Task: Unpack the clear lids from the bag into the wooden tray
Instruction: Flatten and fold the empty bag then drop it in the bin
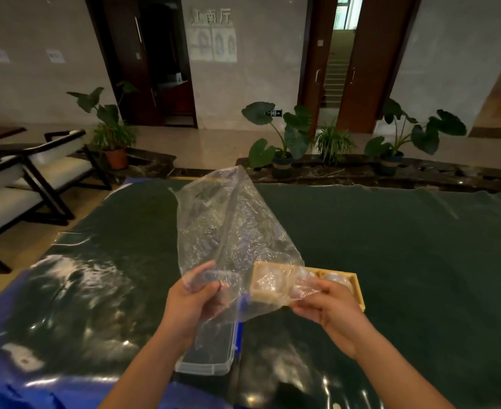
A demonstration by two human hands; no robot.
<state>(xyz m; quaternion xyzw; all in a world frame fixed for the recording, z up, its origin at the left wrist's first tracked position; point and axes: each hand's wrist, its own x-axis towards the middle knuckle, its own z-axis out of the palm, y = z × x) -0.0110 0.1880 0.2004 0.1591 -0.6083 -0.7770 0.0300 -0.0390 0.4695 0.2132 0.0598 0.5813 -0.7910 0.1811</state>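
Both hands pinch the clear bag (231, 231): left hand (194, 302) and right hand (328, 305) above the wooden tray (358, 287).

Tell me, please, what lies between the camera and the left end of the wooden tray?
In the head view, the clear bag, held by both hands, drapes across the wooden tray, veiling its left end.

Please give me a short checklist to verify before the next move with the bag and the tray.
1. Left hand grips bag: ok.
2. Right hand pinches the bag's other edge: ok.
3. Bag held above tray: ok.
4. Lids remaining in bag: cannot tell.
5. Lid seated in the tray's right compartment: ok.
6. Left compartment free: cannot tell, the bag covers it.
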